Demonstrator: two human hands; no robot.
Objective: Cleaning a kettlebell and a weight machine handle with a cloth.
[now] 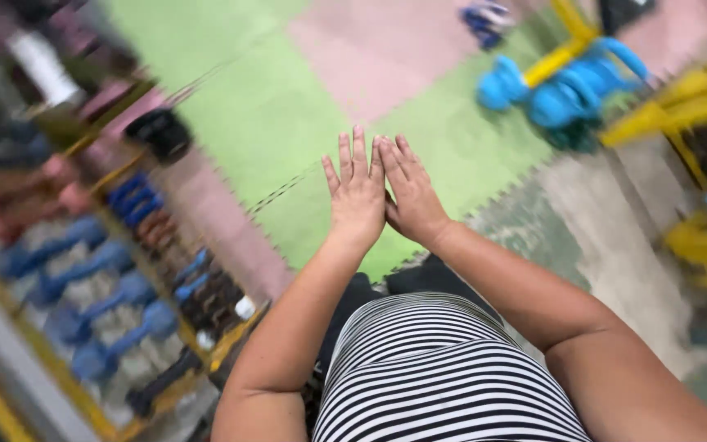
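Above the foam floor mat (272, 123), left hand (358, 196) and right hand (412, 200) are being pressed together, grips flat, empty; dumbbell rack (108, 278) alongside is being judged a bump risk.

packages: none | labels: none | signs: none | screens: none

The person wears a close-fitting top (443, 376) with narrow horizontal stripes, alternating black and white, evenly spaced across the torso. The stripes curve with the rounded shape of the body. Both arms are bare from the upper arm to the wrist; no sleeve edge is visible within the view. The left hand (358, 196) and the right hand (412, 196) are bare: no gloves, rings, watch or wristband can be made out. The fingers (352, 160) carry no visible marking. Below the top's hem, a dark garment (419, 278) covers the legs; its detail is blurred.
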